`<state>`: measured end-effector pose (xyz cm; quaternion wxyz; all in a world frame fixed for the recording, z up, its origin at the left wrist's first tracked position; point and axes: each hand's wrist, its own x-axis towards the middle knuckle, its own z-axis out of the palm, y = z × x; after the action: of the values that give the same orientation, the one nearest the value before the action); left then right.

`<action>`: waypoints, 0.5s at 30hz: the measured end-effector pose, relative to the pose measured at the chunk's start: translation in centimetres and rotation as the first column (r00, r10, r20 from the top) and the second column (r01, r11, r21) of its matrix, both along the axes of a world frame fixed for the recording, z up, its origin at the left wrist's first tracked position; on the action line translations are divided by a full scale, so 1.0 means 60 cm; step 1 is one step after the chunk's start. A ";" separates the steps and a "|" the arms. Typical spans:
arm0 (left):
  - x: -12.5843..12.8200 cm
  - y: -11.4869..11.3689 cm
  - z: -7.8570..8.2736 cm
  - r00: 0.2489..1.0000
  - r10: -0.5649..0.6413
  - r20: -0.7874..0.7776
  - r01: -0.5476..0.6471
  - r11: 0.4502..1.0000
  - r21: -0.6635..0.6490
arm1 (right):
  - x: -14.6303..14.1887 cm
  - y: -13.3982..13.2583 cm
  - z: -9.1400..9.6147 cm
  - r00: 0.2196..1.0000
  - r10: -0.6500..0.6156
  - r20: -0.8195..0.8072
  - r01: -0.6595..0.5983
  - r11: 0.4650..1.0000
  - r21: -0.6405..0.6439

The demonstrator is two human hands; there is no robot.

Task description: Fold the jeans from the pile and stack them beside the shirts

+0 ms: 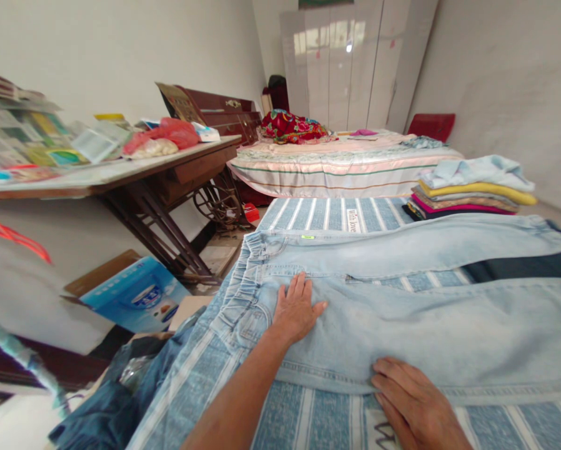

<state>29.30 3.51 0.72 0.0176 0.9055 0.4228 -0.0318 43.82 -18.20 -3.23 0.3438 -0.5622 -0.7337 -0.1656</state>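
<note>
Light blue jeans (337, 312) lie spread out on a blue-and-white striped cloth (308, 412), their elastic waistband to the left and legs reaching right. My left hand (297, 309) rests flat on the jeans near the crotch seam, fingers apart. Along the near edge of the closer leg is my right hand (412, 400), its fingers together and bent over the denim edge. Whether the thumb pinches the fabric from below is hidden. A dark garment (524, 267) shows between the two legs at the right.
A stack of folded clothes (472, 190) sits beyond the jeans. Left stands a sewing-machine table (168, 164) with packets and a red plastic bag (168, 132). A blue box (135, 294) and dark clothes (107, 406) are below. A bed (337, 165) and wardrobe (341, 69) stand behind.
</note>
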 end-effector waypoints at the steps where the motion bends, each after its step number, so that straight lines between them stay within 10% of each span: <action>1: 0.000 0.000 -0.001 1.000 -0.001 0.001 0.001 1.000 0.004 | 0.000 0.000 0.001 1.000 -0.001 0.003 0.001 1.000 0.004; 15: 0.000 0.000 0.000 1.000 0.001 -0.003 -0.001 1.000 0.003 | 0.000 0.001 0.000 1.000 -0.004 -0.012 0.004 1.000 -0.008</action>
<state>29.30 3.52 0.72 0.0154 0.9052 0.4235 -0.0326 43.80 -18.17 -3.25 0.3457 -0.5661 -0.7310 -0.1599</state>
